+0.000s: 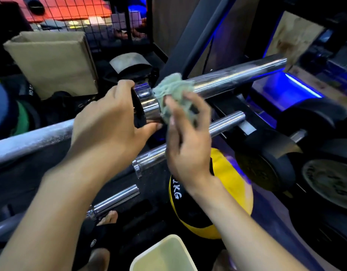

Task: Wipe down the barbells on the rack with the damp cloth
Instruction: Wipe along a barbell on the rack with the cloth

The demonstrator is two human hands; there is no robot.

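1. Top barbell [237, 76] lies across the rack, sleeve end pointing up-right, chalky shaft running off to the lower left. It's the one being worked on
2. Damp cloth [173, 90], pale green and bunched, sits wrapped on the sleeve right at the collar [149, 106], which judging by position is the spot being cleaned now
3. Right hand [188, 137] pinches the cloth, fingers curled round the wad from the near side and pressing it onto the chrome. Some motion blur, so exact finger placement is unclear
4. Left hand [108, 124] is clamped round the collar, thumb underneath and fingers over the top. Probably there to stop the sleeve spinning while the cloth rubs it
5. Sleeve beyond the cloth looks streaky, so my read is that most of its length is not wiped yet
6. Two more bars below: second barbell [225, 122] just under the hands, third barbell [118, 198] lower and nearer. Neither is touched
7. Around: yellow medicine ball [233, 192] under the right wrist, weight plates [325, 182] at right, cardboard box [51, 61] up left, pale tub [164, 255] at the bottom edge, likely the rinse container
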